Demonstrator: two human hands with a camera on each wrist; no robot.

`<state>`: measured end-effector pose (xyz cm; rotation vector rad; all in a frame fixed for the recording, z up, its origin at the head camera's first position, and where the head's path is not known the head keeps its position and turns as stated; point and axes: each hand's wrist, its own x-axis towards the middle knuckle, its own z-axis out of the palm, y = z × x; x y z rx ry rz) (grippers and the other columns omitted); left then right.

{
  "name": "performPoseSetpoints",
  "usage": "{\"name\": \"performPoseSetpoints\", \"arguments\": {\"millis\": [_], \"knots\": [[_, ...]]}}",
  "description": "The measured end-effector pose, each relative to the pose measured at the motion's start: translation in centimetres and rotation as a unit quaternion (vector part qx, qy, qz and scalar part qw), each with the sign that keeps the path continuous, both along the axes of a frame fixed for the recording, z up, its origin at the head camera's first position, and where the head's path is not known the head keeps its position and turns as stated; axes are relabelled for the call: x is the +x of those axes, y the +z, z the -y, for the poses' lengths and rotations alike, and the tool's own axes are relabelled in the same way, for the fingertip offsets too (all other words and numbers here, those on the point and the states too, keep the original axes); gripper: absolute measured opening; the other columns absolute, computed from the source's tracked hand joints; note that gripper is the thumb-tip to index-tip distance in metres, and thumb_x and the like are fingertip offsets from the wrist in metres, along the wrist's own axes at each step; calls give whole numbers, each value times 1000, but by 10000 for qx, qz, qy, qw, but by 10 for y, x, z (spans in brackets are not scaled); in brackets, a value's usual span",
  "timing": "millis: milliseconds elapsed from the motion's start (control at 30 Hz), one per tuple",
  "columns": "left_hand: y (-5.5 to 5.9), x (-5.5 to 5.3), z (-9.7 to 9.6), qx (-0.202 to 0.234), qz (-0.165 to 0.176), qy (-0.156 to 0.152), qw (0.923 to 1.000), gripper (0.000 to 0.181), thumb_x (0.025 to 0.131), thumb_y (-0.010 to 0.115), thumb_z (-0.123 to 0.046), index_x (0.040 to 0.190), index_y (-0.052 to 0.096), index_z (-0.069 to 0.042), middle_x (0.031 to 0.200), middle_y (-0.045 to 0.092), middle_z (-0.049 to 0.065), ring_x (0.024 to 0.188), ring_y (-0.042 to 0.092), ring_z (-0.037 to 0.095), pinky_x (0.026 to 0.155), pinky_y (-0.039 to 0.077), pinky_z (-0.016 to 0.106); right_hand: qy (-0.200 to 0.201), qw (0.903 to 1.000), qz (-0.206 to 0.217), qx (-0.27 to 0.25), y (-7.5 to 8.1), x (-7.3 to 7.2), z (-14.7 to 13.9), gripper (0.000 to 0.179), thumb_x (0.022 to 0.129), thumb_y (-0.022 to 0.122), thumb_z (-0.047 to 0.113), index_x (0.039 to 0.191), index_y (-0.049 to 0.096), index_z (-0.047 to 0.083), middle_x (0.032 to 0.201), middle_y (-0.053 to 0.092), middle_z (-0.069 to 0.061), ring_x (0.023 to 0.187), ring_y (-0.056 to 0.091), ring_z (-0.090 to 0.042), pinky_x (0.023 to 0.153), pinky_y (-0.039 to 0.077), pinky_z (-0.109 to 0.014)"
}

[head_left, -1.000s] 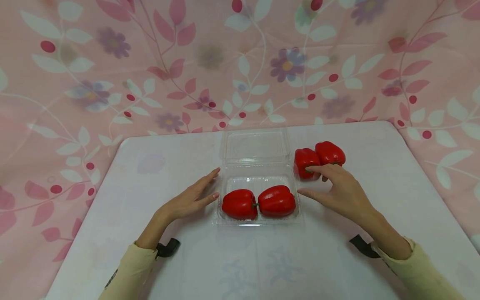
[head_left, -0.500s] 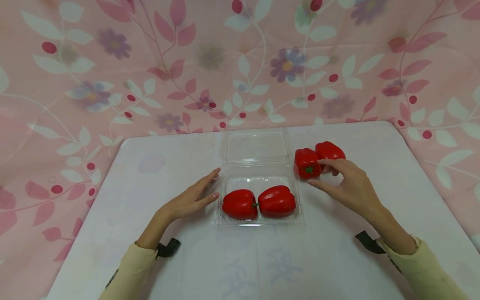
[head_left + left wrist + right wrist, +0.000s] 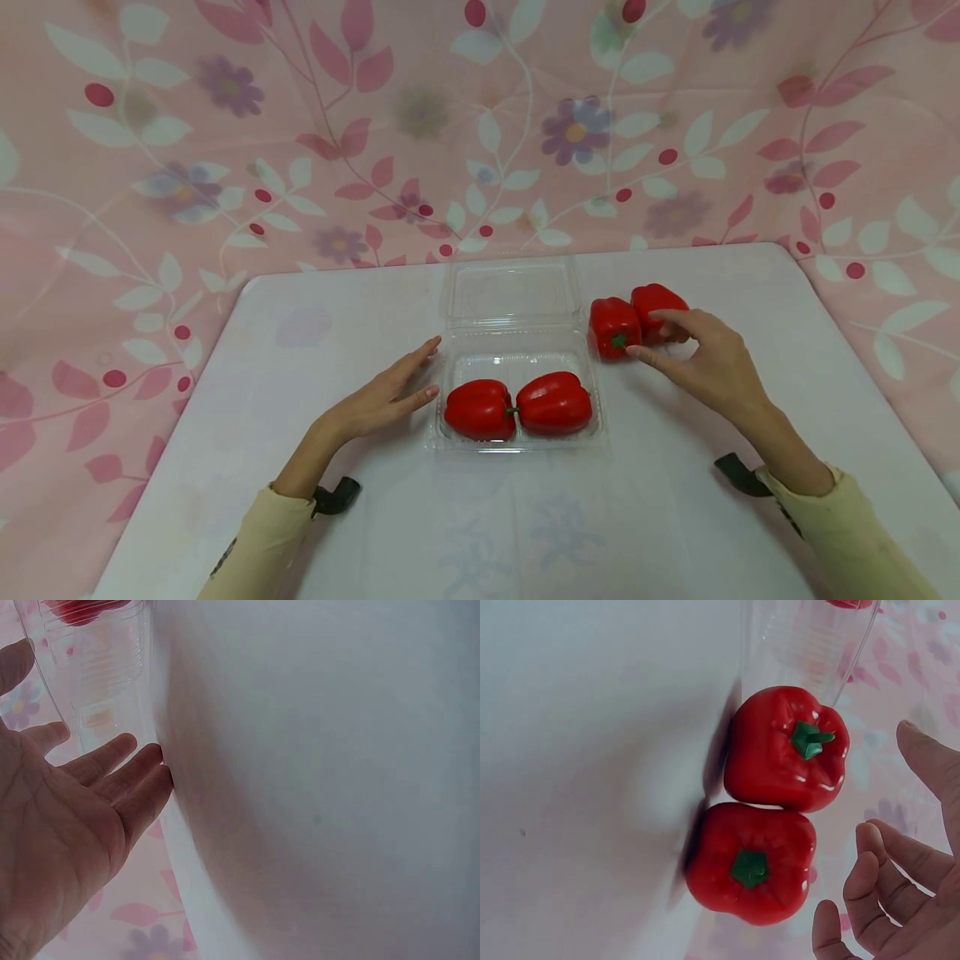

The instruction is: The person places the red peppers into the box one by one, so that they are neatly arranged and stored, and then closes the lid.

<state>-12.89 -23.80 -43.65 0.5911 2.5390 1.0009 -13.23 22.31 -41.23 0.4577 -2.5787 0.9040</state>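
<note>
Two red bell peppers, the left one and the right one, lie stem to stem in a clear plastic clamshell box with its lid folded back. At the box's left edge my left hand has its fingers extended, holding nothing. Two more red bell peppers stand on the table right of the box: a nearer one and a farther one, side by side. My right hand hovers over their near right side, fingers loosely bent and thumb apart, with nothing in its grasp.
A white-covered table bears everything. Behind it hangs a pink floral cloth. Black straps show at both wrists below the cream sleeves.
My right hand has moved right, away from the box and past the nearer loose pepper, whose green stem now shows. The left hand and the peppers have stayed in place.
</note>
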Motion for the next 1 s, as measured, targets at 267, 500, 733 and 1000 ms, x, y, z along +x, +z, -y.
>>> {"name": "performPoseSetpoints", "arguments": {"millis": [267,500,733,1000], "knots": [[0,0,0,2,2,-3,10000,77,97,57,-46,159,12,-36,159,27,-3,145,27,22,111,27,60,-127,9998,-63,-109,-3,-7,-7,48,68,91,16,108,69,2,92,66,-9,83,57,-25,66,47,-34],[1,1,0,-22,2,-5,10000,78,96,56,-50,159,12,-35,159,27,-3,145,26,22,111,27,60,-175,9995,-58,-257,-7,-12,-11,50,67,92,14,109,69,1,96,66,-11,85,56,-24,67,44,-26],[2,1,-1,-3,0,-5,10000,78,96,56,-51,159,13,-34,160,27,-1,145,26,21,111,26,60,-360,9988,155,-301,-11,-14,-16,55,72,90,22,117,67,2,104,65,-14,89,53,-26,69,43,-38],[2,1,-1,-28,3,-3,10000,78,96,56,-50,159,13,-34,160,27,-2,145,26,21,111,27,60,-368,9984,130,-415,-15,-19,-20,56,74,89,22,120,66,1,107,63,-15,91,53,-29,70,43,-41]]}}
